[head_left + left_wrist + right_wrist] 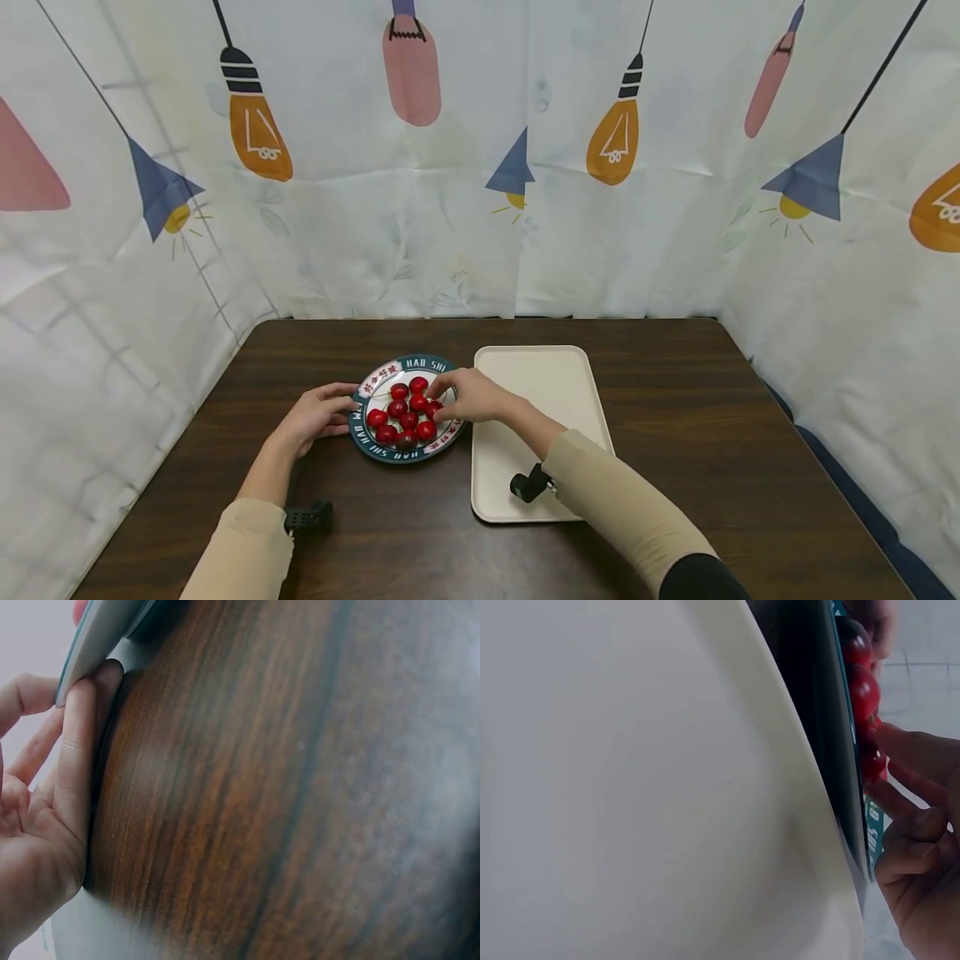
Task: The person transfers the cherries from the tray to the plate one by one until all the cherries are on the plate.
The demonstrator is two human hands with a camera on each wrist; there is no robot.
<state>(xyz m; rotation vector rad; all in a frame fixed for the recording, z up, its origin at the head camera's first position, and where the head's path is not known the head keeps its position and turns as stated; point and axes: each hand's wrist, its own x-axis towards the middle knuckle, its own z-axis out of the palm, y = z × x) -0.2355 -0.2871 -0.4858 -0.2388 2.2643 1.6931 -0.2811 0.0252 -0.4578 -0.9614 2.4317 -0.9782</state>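
A round plate [370, 445] with a dark teal lettered rim holds several red cherries [397, 408], heaped toward its middle. My left hand [318, 417] holds the plate's left rim; in the left wrist view its fingers [77, 750] lie under and against the rim, low over the table. From the right, my right hand [472, 396] reaches over the plate and pinches a cherry [433, 409] at the heap's right side between thumb and fingertips. In the right wrist view, the fingers [919, 754] overlap the cherries [864, 694] partly.
Right of the plate, and close beside it, lies a cream rectangular tray [536, 375], with my right forearm crossing above it. Both stand on a dark brown wooden table [675, 400]. A white curtain [450, 233] printed with lamps hangs behind and at the sides.
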